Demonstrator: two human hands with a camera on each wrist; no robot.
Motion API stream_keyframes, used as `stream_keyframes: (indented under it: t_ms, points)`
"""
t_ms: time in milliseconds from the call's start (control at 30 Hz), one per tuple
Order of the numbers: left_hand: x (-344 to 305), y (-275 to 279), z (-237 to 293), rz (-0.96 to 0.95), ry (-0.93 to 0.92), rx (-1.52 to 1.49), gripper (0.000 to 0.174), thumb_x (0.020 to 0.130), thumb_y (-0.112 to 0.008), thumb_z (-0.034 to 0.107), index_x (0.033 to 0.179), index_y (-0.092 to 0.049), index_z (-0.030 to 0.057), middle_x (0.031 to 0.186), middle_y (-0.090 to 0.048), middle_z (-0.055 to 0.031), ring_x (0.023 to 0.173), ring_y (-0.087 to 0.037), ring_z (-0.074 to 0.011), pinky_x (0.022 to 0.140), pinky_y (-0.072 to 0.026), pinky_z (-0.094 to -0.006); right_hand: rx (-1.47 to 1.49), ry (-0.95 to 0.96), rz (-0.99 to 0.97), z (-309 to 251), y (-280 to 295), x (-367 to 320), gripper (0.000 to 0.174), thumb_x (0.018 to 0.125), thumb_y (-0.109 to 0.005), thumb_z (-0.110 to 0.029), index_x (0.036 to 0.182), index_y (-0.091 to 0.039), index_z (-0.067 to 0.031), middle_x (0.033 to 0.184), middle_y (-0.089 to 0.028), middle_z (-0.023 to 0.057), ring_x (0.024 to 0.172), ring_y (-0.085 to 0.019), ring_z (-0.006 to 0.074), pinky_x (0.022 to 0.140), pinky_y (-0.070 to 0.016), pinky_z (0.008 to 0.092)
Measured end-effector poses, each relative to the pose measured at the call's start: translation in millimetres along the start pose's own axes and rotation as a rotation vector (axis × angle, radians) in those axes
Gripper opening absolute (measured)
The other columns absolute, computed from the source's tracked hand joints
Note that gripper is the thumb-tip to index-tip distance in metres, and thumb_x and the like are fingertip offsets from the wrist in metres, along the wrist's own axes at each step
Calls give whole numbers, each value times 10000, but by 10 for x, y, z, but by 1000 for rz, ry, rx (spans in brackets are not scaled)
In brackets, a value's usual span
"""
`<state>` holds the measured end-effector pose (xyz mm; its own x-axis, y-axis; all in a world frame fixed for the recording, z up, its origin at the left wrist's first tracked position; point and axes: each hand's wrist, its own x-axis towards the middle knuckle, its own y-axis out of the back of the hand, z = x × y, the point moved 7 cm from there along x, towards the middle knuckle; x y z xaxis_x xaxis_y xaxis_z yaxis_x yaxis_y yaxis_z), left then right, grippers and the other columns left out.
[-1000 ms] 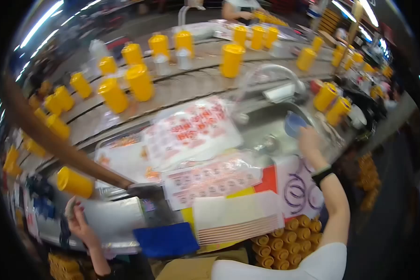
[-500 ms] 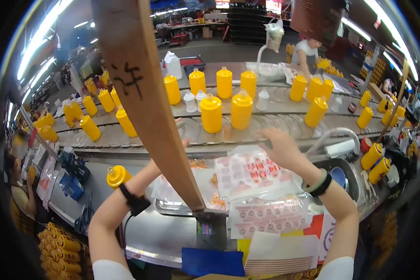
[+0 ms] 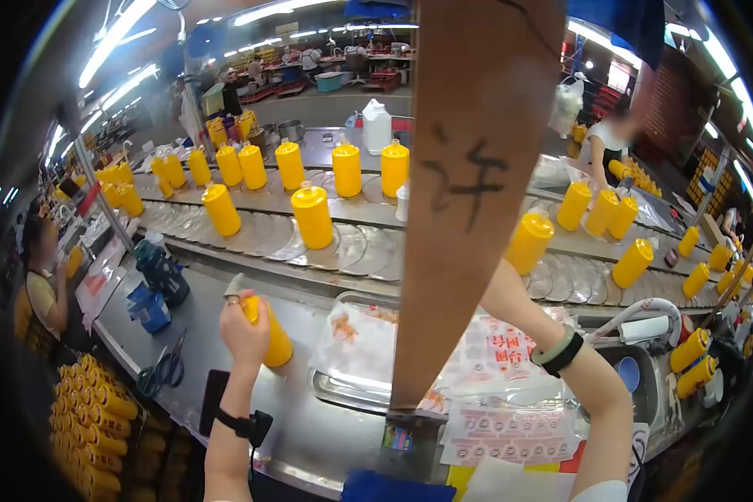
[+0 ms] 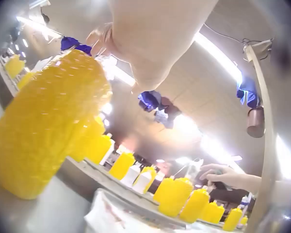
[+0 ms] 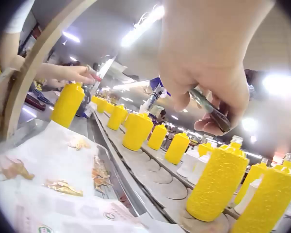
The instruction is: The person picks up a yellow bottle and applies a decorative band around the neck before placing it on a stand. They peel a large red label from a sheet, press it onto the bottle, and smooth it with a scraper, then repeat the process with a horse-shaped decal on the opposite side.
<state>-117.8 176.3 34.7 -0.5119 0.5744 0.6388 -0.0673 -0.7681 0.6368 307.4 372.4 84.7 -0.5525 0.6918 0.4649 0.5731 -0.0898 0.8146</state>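
Observation:
My left hand (image 3: 244, 330) grips the top of a yellow bottle (image 3: 277, 345) on the metal table, left of a paper-lined tray. One finger with a pale grey cover points up. In the left wrist view that bottle (image 4: 48, 126) fills the left side, fingers at its top. My right hand (image 5: 203, 63) is over the conveyor side, partly behind the wooden post in the head view. Its curled fingers hold a slim dark object (image 5: 211, 110) with a greenish end; I cannot tell its kind. Textured yellow bottles (image 5: 218, 182) stand below it on the conveyor.
A wooden post (image 3: 477, 192) rises through the middle. The tray (image 3: 351, 393) holds paper with orange scraps. Printed sheets (image 3: 510, 431) lie before me, a sink with a blue cup (image 3: 627, 374) to the right. Scissors (image 3: 163, 372) and a phone (image 3: 215, 402) lie left. Other people work nearby.
The head view has swung left. My right hand has left the blue cup in the sink and come over to the conveyor. My left hand has moved onto the yellow bottle on the table.

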Motion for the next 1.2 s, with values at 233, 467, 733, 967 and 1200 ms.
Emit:
stream_keyframes:
  t_ms: [233, 467, 733, 967, 1200]
  points:
    - [-170, 59, -80, 225, -29, -382, 345, 847, -755, 102, 1168, -653, 26, 1098, -715, -140, 1041, -676, -350, 949, -520, -432, 127, -72, -62, -809, 651, -729, 401, 936, -716, -134, 1317, -609, -70, 1137, -645, 151, 992, -645, 358, 850, -516, 425]
    - [-359, -90, -240, 240, -15, -603, 743, 706, -925, 155, 1334, -547, 29, 1288, -604, -145, 1184, -605, -306, 1061, -466, -419, 152, -219, -75, -1363, 1067, -1727, 326, 886, -743, -42, 1206, -679, -39, 1035, -679, 155, 877, -652, 307, 788, -520, 397]
    - [-353, 165, -282, 120, 199, -910, 710, 818, -866, 133, 1389, -455, 33, 1362, -519, -122, 1259, -549, -253, 1110, -432, -385, 269, -396, 23, -1779, 964, -2407, 325, 865, -748, 8, 1184, -708, -33, 967, -697, 139, 800, -674, 246, 720, -529, 350]
    - [-1608, 653, 777, -655, 608, -1549, 577, 973, -689, 340, 1413, -493, 22, 1251, -649, -142, 1113, -678, -254, 979, -561, -403, 603, -474, 2, -2163, 477, -2515, 449, 875, -759, -23, 1312, -658, -26, 1096, -734, 110, 778, -595, 189, 752, -512, 318]
    - [-2671, 635, 1648, -1232, 859, -1414, 542, 990, -709, 220, 1390, -429, -16, 1280, -631, -133, 1126, -658, -212, 964, -560, -369, 759, -603, -211, -2583, 63, -2759, 926, 938, -748, -259, 1621, -207, 55, 1399, -597, 280, 1313, -595, 329, 1096, -447, 365]
